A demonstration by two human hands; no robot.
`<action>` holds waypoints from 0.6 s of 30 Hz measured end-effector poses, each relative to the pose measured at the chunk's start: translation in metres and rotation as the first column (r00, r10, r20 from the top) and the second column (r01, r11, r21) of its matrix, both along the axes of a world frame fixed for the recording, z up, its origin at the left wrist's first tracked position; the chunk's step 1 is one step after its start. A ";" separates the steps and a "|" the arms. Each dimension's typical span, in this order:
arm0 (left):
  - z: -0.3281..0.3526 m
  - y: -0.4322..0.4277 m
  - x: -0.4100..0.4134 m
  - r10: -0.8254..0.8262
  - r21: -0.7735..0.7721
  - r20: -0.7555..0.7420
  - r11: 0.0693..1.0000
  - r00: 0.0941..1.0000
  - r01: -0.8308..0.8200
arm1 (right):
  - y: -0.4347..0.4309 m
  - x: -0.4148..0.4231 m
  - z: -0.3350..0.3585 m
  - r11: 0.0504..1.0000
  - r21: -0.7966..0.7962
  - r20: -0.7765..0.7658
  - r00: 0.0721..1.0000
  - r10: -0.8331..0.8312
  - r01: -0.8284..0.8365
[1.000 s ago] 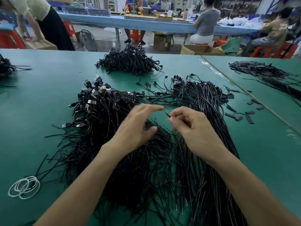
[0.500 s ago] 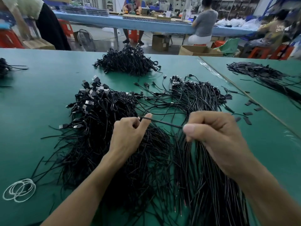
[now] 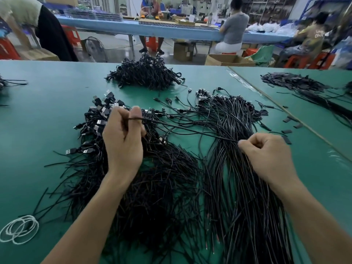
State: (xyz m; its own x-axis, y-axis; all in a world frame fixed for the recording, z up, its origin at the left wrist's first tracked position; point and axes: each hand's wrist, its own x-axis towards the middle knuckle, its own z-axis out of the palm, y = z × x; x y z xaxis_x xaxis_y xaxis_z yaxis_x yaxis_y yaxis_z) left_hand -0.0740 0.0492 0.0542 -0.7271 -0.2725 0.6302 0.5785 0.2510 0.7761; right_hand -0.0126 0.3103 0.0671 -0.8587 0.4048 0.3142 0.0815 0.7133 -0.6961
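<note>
Cable [image 3: 190, 130] under handling: one thin black lead, pulled out nearly straight just above the table between our two hands. Our left hand [image 3: 122, 143] pinches one end between thumb and forefinger, the other fingers curled. Our right hand [image 3: 266, 155] pinches the other end at the thumb tip, fingers curled in.

Work surface:
- The table [image 3: 47, 111] is covered with a green mat.
- The left pile [image 3: 162, 187] lies under our left hand, a loose mass of black leads with flat metal plugs at its far end.
- The right bundle [image 3: 238, 197] lies under our right hand, its leads running roughly parallel toward us.
- A third heap [image 3: 146, 75] sits near the far edge, well apart from both.
- White loops [image 3: 19, 229] lie at the near left.
- Short black sleeves [image 3: 287, 131] are scattered to the right of the bundle.
- A second green table [image 3: 323, 115] adjoins on the right and carries a flat black pile [image 3: 289, 81].

Room:
- A long blue bench [image 3: 171, 32] crosses the background.
- A seated person in grey [image 3: 235, 27] faces it.
- Another person [image 3: 24, 10] bends over at the far left.
- A fan [image 3: 95, 47] stands on the floor.
- Cardboard boxes [image 3: 226, 60] and red stools [image 3: 297, 60] stand beyond the table edge.
</note>
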 end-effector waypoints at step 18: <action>-0.013 0.013 0.030 -0.020 -0.832 0.192 0.526 0.981 0.174 | -0.089 0.026 0.025 0.845 0.124 0.251 0.840 0.480 -0.520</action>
